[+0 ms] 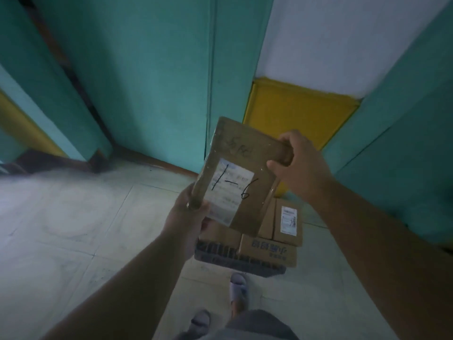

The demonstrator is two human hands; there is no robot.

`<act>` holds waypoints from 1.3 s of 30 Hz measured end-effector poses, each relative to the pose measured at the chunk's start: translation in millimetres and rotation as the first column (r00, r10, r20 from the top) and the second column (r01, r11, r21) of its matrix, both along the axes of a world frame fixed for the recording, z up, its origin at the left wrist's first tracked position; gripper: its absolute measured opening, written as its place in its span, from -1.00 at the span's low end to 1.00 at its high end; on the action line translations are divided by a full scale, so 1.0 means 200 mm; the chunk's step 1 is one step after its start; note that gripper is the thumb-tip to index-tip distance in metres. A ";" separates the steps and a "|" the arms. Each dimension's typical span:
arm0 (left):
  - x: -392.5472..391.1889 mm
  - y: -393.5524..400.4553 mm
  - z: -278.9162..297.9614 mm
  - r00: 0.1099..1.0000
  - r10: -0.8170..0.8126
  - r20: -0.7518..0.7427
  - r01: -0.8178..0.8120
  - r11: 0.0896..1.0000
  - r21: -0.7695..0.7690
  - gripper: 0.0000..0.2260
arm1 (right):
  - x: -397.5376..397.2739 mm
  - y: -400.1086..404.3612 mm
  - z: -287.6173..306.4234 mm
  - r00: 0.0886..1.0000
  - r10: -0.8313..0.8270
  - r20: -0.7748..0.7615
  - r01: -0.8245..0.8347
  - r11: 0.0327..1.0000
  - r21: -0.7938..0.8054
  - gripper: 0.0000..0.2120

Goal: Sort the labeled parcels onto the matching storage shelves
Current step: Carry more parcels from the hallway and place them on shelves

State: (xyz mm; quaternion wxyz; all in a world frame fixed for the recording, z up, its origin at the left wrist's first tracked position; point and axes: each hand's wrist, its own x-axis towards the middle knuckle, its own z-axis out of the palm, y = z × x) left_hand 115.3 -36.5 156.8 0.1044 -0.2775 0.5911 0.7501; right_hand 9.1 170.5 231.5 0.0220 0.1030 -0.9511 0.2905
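While both hands clamp it, I've got the cardboard parcel (241,175) up at chest height: my left hand (188,217) wraps the near lower-left corner with the thumb pressed on the white shipping label (229,192), and my right hand (297,163) curls its fingers over the far upper-right edge. So the box runs diagonally between the two grips, long axis from near-left up to far-right, its labelled face tilted toward me, "1-6" scrawled across it in black marker. Neither hand is nearer the load than the other; I'd judge either could carry it alone once I know which way shelf 1-6 lies, and I can't see any shelf number from here. Directly below the parcel sits a dark slatted plastic crate (235,257) on the tiled floor (73,229), holding more cardboard boxes: a labelled carton (288,223) at the right, a printed carton (268,251) at the front. Beyond it, teal panels (157,82) and a yellow panel (296,111).
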 end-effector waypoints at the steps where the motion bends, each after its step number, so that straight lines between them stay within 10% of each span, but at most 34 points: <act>1: 0.03 0.00 0.01 1.000 -0.026 -0.008 0.026 1.000 0.007 -0.65 | 0.06 0.02 0.02 0.999 -0.037 -0.004 0.037 0.999 -0.001 -0.58; 17: 0.13 0.83 0.68 0.826 -0.318 -0.465 0.348 0.937 -0.023 -0.55 | 0.75 0.78 0.92 0.770 -0.433 -0.469 0.355 0.901 -0.248 -0.54; 39: 0.56 3.52 1.10 0.338 -0.586 -0.737 0.703 0.677 -0.216 -0.55 | 1.73 3.08 1.39 0.540 -0.730 -0.418 0.528 0.681 -0.507 -0.11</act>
